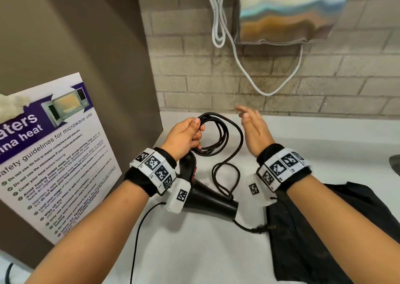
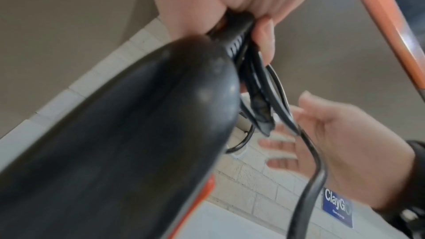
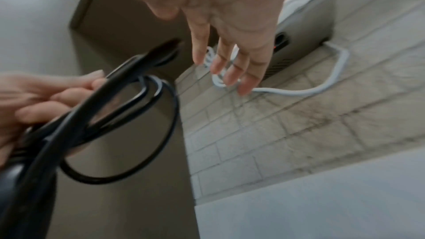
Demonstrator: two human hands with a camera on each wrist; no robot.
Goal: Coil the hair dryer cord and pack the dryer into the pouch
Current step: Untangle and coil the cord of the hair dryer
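Note:
My left hand (image 1: 190, 134) grips a bundle of black cord loops (image 1: 218, 136) together with the handle of the black hair dryer (image 1: 205, 198), which hangs over the white counter (image 1: 194, 255) with its barrel pointing lower right. Loose cord (image 1: 227, 175) trails down to the plug (image 1: 263, 228) by the black pouch (image 1: 324, 229). Just right of the coil, my right hand (image 1: 251, 121) is held flat and holds nothing. The left wrist view shows the dryer body (image 2: 115, 134), the cord (image 2: 264, 97) and the right hand (image 2: 345, 152). The right wrist view shows the right hand (image 3: 230, 43) and the cord loops (image 3: 138, 115).
A microwave safety poster (image 1: 54, 154) leans on the brown wall at left. A steel wall hand dryer (image 1: 287, 13) with a white cable (image 1: 220, 24) hangs on the brick wall behind. A metal edge (image 1: 395, 164) shows at far right.

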